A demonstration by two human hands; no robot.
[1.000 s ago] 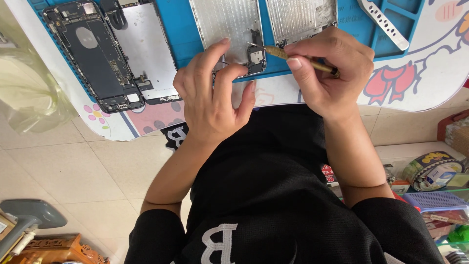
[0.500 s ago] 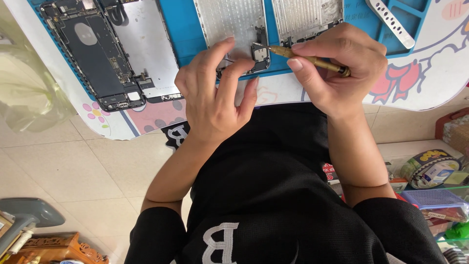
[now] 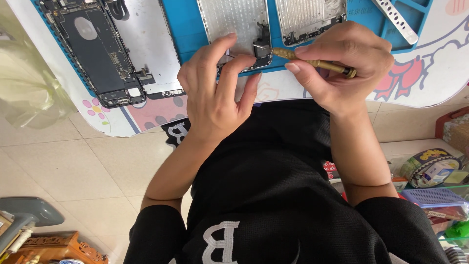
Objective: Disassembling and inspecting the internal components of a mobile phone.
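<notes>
A blue mat (image 3: 188, 29) covers the table (image 3: 430, 83), which has a white top with cartoon prints. On the mat's left lies an opened phone (image 3: 100, 54), its black innards showing, with a silver plate (image 3: 149, 44) beside it. A second silver panel (image 3: 310, 14) lies at upper right, and a perforated metal strip (image 3: 395, 19) sits in a tray corner further right. Below the table are floor tiles (image 3: 63, 166), and a tape roll (image 3: 430, 166) among clutter at right.

The left hand (image 3: 215, 93) rests flat with its fingers spread on the lower edge of the middle panel (image 3: 234, 19), fingertips pressing beside a small black part (image 3: 261, 49). The right hand (image 3: 342, 68) pinches a brass screwdriver (image 3: 315, 62) between thumb and fingers, lying almost level, its tip touching that black part. Both forearms reach up from black sleeves.
</notes>
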